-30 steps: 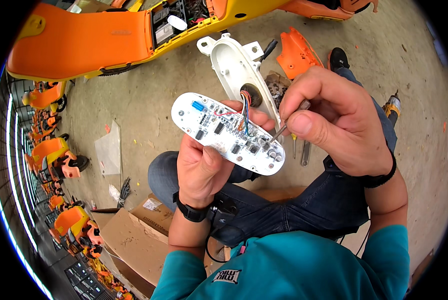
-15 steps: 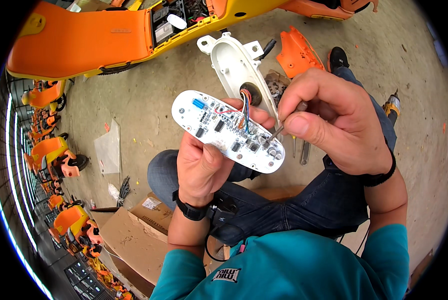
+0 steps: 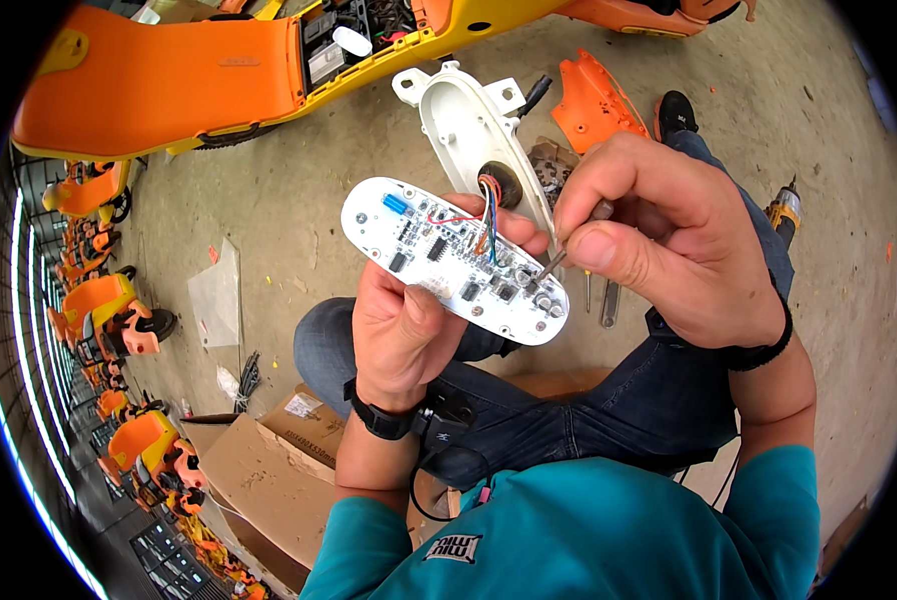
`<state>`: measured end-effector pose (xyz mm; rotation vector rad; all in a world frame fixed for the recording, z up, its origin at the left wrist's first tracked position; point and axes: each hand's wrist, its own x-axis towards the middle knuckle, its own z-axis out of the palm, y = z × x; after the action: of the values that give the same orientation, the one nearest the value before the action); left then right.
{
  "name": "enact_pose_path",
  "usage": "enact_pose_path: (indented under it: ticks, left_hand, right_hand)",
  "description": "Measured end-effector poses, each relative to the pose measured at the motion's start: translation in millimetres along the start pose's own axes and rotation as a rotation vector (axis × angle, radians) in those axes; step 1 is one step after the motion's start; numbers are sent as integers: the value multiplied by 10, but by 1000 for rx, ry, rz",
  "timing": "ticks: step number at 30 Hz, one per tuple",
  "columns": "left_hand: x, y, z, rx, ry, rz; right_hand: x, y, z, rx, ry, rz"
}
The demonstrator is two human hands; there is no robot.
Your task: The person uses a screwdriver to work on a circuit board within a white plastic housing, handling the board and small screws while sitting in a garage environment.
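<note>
My left hand (image 3: 401, 335) grips a long, rounded white circuit board (image 3: 437, 285), thumb on the near edge and fingers behind it. Chips, small capacitors and a blue component show on its face. Thin coloured wires (image 3: 492, 205) run from the board into a white plastic housing (image 3: 451, 125) just beyond it. Pinched between thumb and fingers of my right hand (image 3: 674, 240) is a small screwdriver (image 3: 555, 264), its shaft slanting down to the board's right end among the capacitors. Whether the tip touches a screw is too small to tell.
An orange-and-yellow vehicle body (image 3: 169, 85) lies across the far left. An orange plastic panel (image 3: 597, 105), a wrench (image 3: 611, 303) and a power drill (image 3: 786, 212) are on the floor. Cardboard boxes (image 3: 269, 480) stand at my left, with several small orange vehicles (image 3: 104, 310) beyond.
The board and both hands sit very slightly further left and up in the picture. My grip and the screwdriver's place at the board's right end look the same.
</note>
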<state>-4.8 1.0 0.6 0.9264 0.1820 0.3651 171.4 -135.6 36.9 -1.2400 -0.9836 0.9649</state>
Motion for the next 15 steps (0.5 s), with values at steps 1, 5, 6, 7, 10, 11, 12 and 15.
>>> enact_pose_path:
  ticks: [1, 5, 6, 7, 10, 11, 12, 15]
  left_hand:
    - [-3, -1, 3, -4, 3, 0]
    - [-8, -3, -6, -4, 11, 1]
    - [-11, -3, -8, 2, 14, 1]
    - [-8, -1, -6, 5, 11, 4]
    - [-3, 4, 3, 14, 6, 10]
    - [-4, 5, 5, 18, 9, 9]
    - [-4, 5, 5, 20, 11, 9]
    - [-5, 0, 2, 5, 8, 12]
  right_hand:
    - [-1, 2, 1, 5, -2, -1]
    - [1, -14, -19, -26, -43, 17]
    - [1, -4, -19, -18, -33, 8]
    - [1, 11, -17, -10, -22, -2]
    - [5, 12, -2, 40, 3, -3]
    - [7, 9, 3, 61, 10, 2]
    - [7, 10, -1, 47, 6, 2]
    - [8, 9, -7, 21, 0, 6]
